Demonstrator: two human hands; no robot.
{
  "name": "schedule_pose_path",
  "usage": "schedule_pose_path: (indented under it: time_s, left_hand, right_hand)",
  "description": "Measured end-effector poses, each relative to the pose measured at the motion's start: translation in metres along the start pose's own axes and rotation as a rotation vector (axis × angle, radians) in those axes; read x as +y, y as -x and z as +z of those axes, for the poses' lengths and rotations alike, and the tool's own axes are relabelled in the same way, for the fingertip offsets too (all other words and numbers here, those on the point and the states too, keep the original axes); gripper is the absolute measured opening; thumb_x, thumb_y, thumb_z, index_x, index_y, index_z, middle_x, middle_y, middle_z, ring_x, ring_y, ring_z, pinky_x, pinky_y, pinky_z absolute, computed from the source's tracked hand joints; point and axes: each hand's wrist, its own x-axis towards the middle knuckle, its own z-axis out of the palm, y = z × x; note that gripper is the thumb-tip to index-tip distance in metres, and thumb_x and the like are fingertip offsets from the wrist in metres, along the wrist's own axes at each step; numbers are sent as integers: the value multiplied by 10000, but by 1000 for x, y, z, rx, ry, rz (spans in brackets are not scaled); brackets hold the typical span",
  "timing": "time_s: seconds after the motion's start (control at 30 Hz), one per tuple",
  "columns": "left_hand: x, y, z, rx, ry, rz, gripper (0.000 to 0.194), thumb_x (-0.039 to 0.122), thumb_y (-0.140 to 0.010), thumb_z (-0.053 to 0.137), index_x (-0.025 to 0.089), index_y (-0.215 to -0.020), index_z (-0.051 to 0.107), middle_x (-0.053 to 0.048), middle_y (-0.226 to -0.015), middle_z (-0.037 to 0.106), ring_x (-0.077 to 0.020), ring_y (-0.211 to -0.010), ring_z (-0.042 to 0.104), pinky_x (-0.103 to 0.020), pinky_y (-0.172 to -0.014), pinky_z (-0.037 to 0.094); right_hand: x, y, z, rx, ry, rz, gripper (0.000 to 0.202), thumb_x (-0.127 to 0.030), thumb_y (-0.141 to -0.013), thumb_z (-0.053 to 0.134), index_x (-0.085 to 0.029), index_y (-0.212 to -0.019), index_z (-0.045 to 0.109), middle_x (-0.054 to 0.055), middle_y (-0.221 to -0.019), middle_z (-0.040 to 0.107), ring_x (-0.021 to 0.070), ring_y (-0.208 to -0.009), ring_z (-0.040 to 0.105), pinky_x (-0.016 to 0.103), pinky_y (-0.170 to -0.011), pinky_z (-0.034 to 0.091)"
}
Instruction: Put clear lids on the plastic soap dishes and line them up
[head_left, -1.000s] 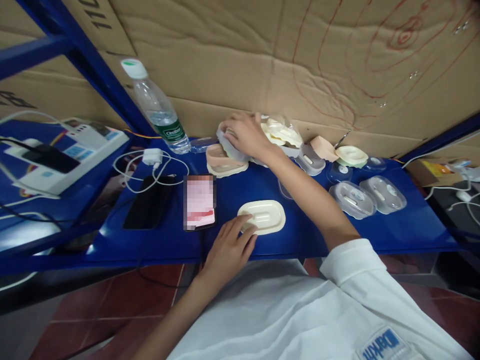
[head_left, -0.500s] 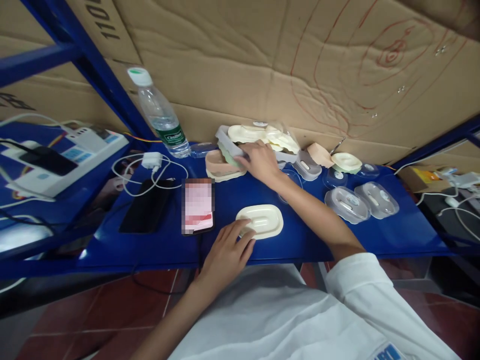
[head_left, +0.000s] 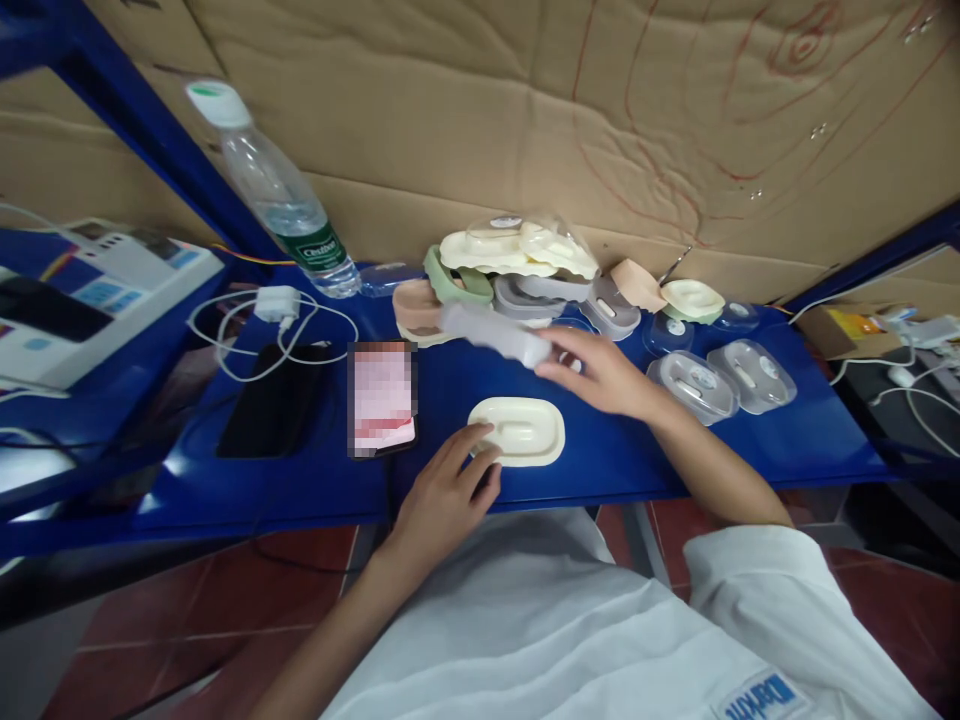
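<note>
One bare right hand [head_left: 600,372] is gripping a pale grey, wavy-edged plastic piece [head_left: 487,333] by its right end, thumb and fingers closing on it. The piece is hanging tilted above a blue table [head_left: 615,455], between the parts at the back and a cream, oval, shallow plastic dish [head_left: 526,432]; it is blurring, so its exact shape is hard to tell. The bare left hand [head_left: 450,485] is resting loosely spread, bent fingers on the left end of the cream dish, which is lying flat near the table's front edge.

Behind the grey piece, a pinkish, rounded plastic piece [head_left: 415,300] is sitting beside a light green, ring-like plastic piece [head_left: 474,288]. A pile of cream, wavy-edged plastic pieces [head_left: 480,252] is lying to the right of these, with clear plastic showing on top. Farther right, a peach-coloured, block-like piece [head_left: 637,284] is standing next to a second cream oval dish [head_left: 696,298]. Two clear-and-grey oval plastic boxes [head_left: 694,386] are lying side by side nearer the front.

Toward the left, a clear plastic water bottle [head_left: 289,215] with a green label is standing at the back. A phone with a pixelated pink screen [head_left: 382,400] is lying near the left hand, and a flat black device [head_left: 262,410] is lying beyond it, just before a white charger [head_left: 277,302] with its looping cable.
</note>
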Motion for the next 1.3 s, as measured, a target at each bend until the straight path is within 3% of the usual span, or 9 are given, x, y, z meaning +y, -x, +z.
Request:
schedule_pose_path:
  time_s: [0.1,0.27,0.5,0.7,0.8,0.9,1.0,1.17,1.3]
  left_hand:
    - [1,-1,0,29,-66,20,265,133,-1010,688,188,-1266,654,-165,-1365,681,-299,-1266,696,-460,-1081,624]
    - [2,1,0,161,-117,-8,416,142,-938,799,241,-1304,628,-159,-1418,585,-330,-1340,638,-485,-1071,627]
    - [-3,1,4,271,111,-137,592,121,-935,782,302,-1430,512,-142,-1579,442,-315,-1441,593,-513,-1112,629]
    - [-3,-3,0,148,8,-203,736,174,-945,800,296,-1581,450,-195,-1733,292,-435,-1630,369,-656,-1266,465]
    - [-3,-2,0,155,52,-237,753,216,-951,811,286,-1600,435,-209,-1737,294,-407,-1582,454,-621,-1233,512]
    - [-4,0,1,144,90,-228,709,235,-959,811,262,-1579,467,-224,-1721,324,-367,-1499,555,-556,-1174,578]
    - [-6,0,3,94,73,-174,575,243,-986,786,234,-1508,546,-227,-1687,396,-373,-1528,530,-520,-1154,597]
    - [-5,-2,5,64,-36,-115,393,284,-1022,747,221,-1389,624,-225,-1597,527,-380,-1441,610,-572,-1149,586]
    - [-1,-4,2,47,-39,-128,358,292,-1031,735,217,-1365,628,-230,-1588,522,-392,-1465,585,-593,-1164,571]
  right_hand:
    - [-5,63,10,-76,43,6,482,-374,-1125,540,-323,-1604,559,87,-1569,660,269,-1426,659,451,-1149,593]
    - [-16,114,41,-125,144,24,476,-309,-1130,529,-346,-1603,567,58,-1620,618,260,-1471,621,486,-1206,560]
    - [-20,108,60,-53,245,38,421,-454,-1080,644,-315,-1475,685,75,-1601,634,346,-1497,563,585,-1204,535]
    - [-29,103,77,61,279,45,334,-343,-1107,597,-261,-1407,722,94,-1549,676,321,-1514,551,541,-1228,520]
    - [-31,104,84,130,288,40,333,-324,-1104,607,-236,-1406,716,101,-1540,680,323,-1508,545,535,-1230,519]
    - [-31,105,87,149,282,32,330,-284,-1110,592,-215,-1411,707,102,-1555,666,322,-1537,507,537,-1255,495]
    - [-29,106,88,119,260,48,343,-260,-1123,555,-212,-1437,685,97,-1590,635,309,-1579,464,530,-1281,469]
    - [-24,110,80,63,260,74,354,-329,-1139,539,-244,-1453,679,83,-1616,615,309,-1592,453,546,-1279,446]
    - [-6,113,58,54,291,121,498,-468,-1156,461,-295,-1614,551,99,-1790,380,338,-1659,346,607,-1296,374]
